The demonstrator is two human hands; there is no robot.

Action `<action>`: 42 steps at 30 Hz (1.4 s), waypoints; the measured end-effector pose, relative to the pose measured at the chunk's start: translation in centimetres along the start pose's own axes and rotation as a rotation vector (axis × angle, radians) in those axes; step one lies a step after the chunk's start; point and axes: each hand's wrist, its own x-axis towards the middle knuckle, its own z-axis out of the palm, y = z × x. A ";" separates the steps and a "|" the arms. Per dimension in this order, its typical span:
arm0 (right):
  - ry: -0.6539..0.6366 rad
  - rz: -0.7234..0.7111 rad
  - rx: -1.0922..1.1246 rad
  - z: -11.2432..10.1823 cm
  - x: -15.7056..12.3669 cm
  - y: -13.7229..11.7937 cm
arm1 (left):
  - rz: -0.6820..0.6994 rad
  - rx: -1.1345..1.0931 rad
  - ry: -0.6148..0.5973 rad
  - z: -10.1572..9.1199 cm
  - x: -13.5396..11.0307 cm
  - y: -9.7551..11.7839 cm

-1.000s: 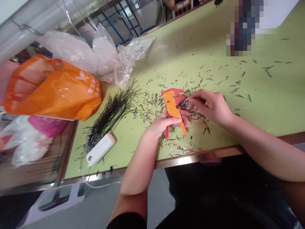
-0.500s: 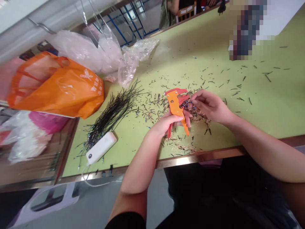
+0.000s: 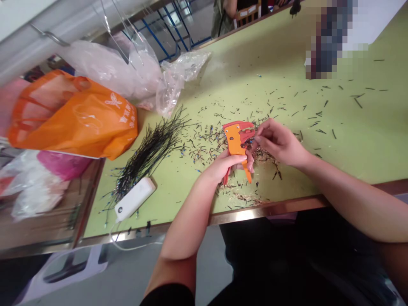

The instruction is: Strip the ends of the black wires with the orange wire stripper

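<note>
The fingers (image 3: pixel 238 159) of my left hand (image 3: pixel 223 166) are curled tight round the two handles of the orange wire stripper (image 3: pixel 235 142), with the thumb lying across the near side. The tool stands nearly upright above the near middle of the green table (image 3: pixel 350 140), head to the far side and handle ends pointing down toward me. My right hand (image 3: pixel 279 143) comes in from the right. Its thumb and forefinger tips (image 3: pixel 259 138) are pressed together right at the red head of the stripper. What they pinch is too small to make out.

Under and just right of both hands lies a heap of stripped scraps (image 3: pixel 266 156), brownish strands mixed with short dark cuttings. More cuttings are scattered over the table toward the far right.

To the left of the tool, well apart from it, a bundle of black wires (image 3: pixel 151 151) fans out. At its near end a white power bank (image 3: pixel 135 199) touches the wires, and its cable (image 3: pixel 127 247) hangs over the table edge. Farther left sit an orange bag (image 3: pixel 83 121) and, beyond it, crumpled clear plastic bags (image 3: pixel 134 74).
</note>
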 end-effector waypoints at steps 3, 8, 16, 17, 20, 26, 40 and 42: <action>0.079 -0.081 -0.009 -1.0 0.3 -0.6 | 0.000 0.001 0.010 -0.2 0.0 0.0; 0.113 -0.062 -0.057 -1.3 0.6 -0.8 | -0.006 0.018 0.008 0.0 -0.2 0.0; 0.110 -0.011 -0.043 -0.4 0.3 -0.5 | -0.015 0.091 0.004 0.5 -0.1 -0.1; 0.113 0.002 -0.049 -0.3 0.3 -0.6 | -0.016 0.109 0.023 0.5 -0.1 -0.2; 0.135 0.030 -0.080 -0.2 0.2 -0.7 | -0.018 0.149 0.067 0.6 0.0 -0.4; 0.154 0.008 -0.093 0.0 0.2 -0.6 | -0.008 0.135 0.105 0.8 0.2 -1.1; 0.135 0.004 -0.133 -0.6 0.2 -0.3 | -0.048 0.124 0.091 1.6 0.7 -1.5; 0.134 -0.011 -0.120 -0.6 0.3 -0.1 | -0.046 0.104 0.093 1.9 0.9 -1.8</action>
